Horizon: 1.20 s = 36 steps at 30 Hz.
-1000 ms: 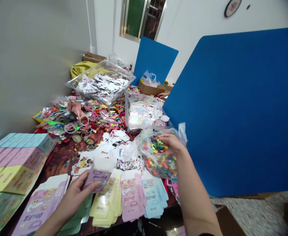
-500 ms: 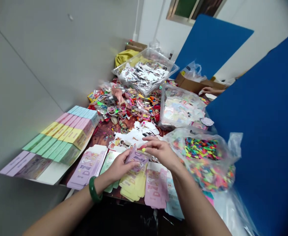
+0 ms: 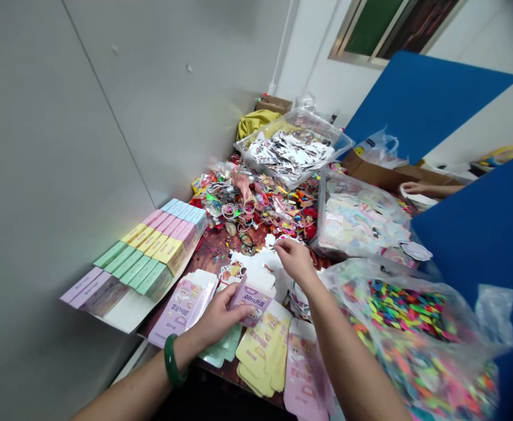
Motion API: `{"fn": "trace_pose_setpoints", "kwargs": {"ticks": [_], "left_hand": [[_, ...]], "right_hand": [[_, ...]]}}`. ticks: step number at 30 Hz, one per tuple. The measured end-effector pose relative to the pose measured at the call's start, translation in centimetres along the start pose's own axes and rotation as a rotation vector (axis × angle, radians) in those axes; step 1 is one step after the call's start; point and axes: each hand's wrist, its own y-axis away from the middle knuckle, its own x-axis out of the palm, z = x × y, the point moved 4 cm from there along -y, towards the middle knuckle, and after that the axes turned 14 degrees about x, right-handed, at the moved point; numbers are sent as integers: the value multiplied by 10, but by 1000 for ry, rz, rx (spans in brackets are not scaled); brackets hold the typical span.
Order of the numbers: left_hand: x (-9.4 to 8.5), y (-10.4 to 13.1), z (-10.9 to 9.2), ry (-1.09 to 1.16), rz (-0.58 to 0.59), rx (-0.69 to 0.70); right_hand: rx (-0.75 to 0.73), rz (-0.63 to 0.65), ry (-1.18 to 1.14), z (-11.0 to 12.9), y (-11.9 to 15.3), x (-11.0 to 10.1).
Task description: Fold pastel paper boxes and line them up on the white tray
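Note:
Held in my left hand point(image 3: 221, 313) is a small purple box point(image 3: 253, 301), its flaps standing up at the top. My right hand point(image 3: 294, 257) is closed in a pinch beyond the box, above white cut-out pieces point(image 3: 260, 264); what its fingertips hold, if anything, is too small to name. Flat cartons lie along the near table edge: purple point(image 3: 180, 305) at left, green point(image 3: 225, 346) partly under my left hand, yellow point(image 3: 263, 351) and pink point(image 3: 304, 368) to the right.
Filled boxes in coloured rows point(image 3: 145, 251) stand at left. Behind are a pile of small trinkets point(image 3: 256, 202), a clear bin of white cards point(image 3: 289, 149) and a bin of pastel pieces point(image 3: 361, 216). A bag of bright bits point(image 3: 408, 310) lies right. Another person's hand point(image 3: 414, 188) shows beyond.
My right hand has moved away from the purple box toward the white pieces, its fingers now drawn together. The small red and yellow item near the box is no longer visible. The view has shifted.

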Motion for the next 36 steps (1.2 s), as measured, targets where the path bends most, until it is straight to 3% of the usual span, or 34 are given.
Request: {"fn": "trace_pose_setpoints", "kwargs": {"ticks": [4, 8, 15, 20, 29, 36], "left_hand": [[-8, 6, -1, 22, -29, -13], [-15, 8, -1, 79, -57, -13], [-27, 4, 0, 78, -94, -16], [-32, 3, -1, 113, -107, -6], [-38, 2, 6, 92, -105, 3], [-37, 4, 8, 94, -85, 0]], "right_hand": [[-13, 88, 177, 9, -42, 48], [-37, 129, 222, 22, -63, 87], [-45, 199, 198, 30, -84, 127], [22, 266, 47, 21, -100, 124], [128, 272, -162, 20, -103, 79], [148, 296, 51, 17, -99, 93]]}}
